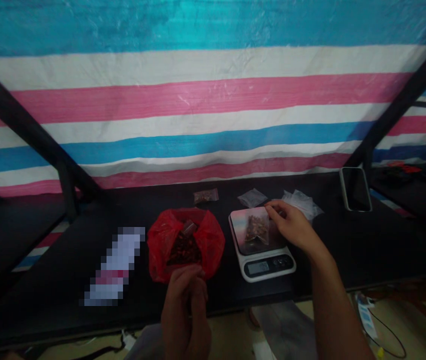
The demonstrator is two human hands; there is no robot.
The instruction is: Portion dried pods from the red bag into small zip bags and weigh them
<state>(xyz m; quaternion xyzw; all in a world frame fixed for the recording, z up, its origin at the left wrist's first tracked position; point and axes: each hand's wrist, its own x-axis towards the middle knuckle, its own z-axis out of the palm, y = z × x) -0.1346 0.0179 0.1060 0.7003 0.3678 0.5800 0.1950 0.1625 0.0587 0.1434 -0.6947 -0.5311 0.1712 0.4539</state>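
A small clear plastic bag (257,229) of brown dried pieces lies on the steel plate of a white digital kitchen scale (237,250). My right hand (290,223) reaches over the plate's far right corner, thumb and forefinger pinched at the bag's top edge. At the near rim of an open red plastic bag (162,250) is my left hand (186,295), fingers curled together; whether they hold anything is hidden. Dark brown pieces (183,250) fill the red bag, with a small clear packet (189,228) on top. The scale's display (258,268) is lit, its digits too blurred to read.
Behind the red bag lies another filled packet (205,195). A flat clear bag (252,198) and a stack of clear bags (305,204) lie behind the scale. A phone (355,189) is at the right, a blurred-out sheet (117,267) at the left. Striped sheeting (213,100) hangs behind the black table (348,250).
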